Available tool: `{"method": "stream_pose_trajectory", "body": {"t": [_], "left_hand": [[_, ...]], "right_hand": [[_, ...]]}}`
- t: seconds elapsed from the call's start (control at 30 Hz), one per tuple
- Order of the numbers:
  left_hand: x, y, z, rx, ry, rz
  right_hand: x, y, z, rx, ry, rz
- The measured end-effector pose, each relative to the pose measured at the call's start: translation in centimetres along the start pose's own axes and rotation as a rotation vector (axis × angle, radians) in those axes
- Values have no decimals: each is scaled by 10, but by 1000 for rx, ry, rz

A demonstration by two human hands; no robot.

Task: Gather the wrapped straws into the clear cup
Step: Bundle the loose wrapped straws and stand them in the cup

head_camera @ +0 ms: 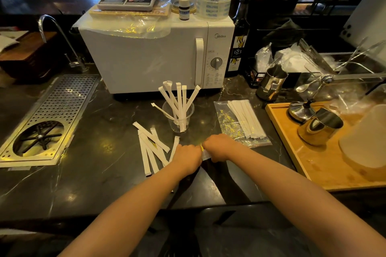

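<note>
A clear cup [189, 110] stands on the dark counter in front of the microwave, with several white wrapped straws [181, 98] leaning upright in it. A loose pile of wrapped straws [150, 148] lies flat to the cup's front left. My left hand [187, 157] and my right hand [219, 148] sit side by side just in front of the cup, both closed on a wrapped straw [205, 154] held between them; most of it is hidden by my fingers. A clear plastic bag [227, 123] with more wrapped straws lies to the right.
A white microwave [154, 58] stands right behind the cup. A perforated metal drain tray [62, 106] is set into the counter at left. A wooden tray [313, 162] with steel pitchers sits at right. A dark syrup bottle [239, 48] stands beside the microwave.
</note>
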State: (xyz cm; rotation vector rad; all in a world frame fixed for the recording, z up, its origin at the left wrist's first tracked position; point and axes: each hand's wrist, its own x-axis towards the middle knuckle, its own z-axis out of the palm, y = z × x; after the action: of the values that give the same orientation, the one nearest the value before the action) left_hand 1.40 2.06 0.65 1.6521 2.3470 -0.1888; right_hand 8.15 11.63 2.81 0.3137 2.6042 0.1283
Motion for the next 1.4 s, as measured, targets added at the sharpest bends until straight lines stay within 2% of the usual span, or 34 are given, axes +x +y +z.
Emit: {"method": "stream_pose_trajectory", "body": {"t": [0.17,0.6,0.73,0.93,1.13,1.23,1.3,1.4], "left_hand": [[-4,5,1,94,-31,69],[-9,6,5,103,-15,95],[-11,4,5,56,-4,86],[-15,-1,-7,-317,13,-13],[-17,1,-30,-908,39,-128],[-18,-4,-31,-1010,51,-125],[-24,-6,-34,-1117,91,-173],[-33,-9,-34,-1207,219,-216]], "right_hand": [[-3,-3,1,10,-17,3],[-5,-7,1,-66,12,-25],[-8,-6,0,-4,8,-3],[-17,-8,-18,-6,87,38],[-25,-17,-43,-209,316,35],[-28,-25,-54,-259,593,-19],[-27,-31,-55,-299,605,-31],[-29,-42,-63,-287,727,-20]]}}
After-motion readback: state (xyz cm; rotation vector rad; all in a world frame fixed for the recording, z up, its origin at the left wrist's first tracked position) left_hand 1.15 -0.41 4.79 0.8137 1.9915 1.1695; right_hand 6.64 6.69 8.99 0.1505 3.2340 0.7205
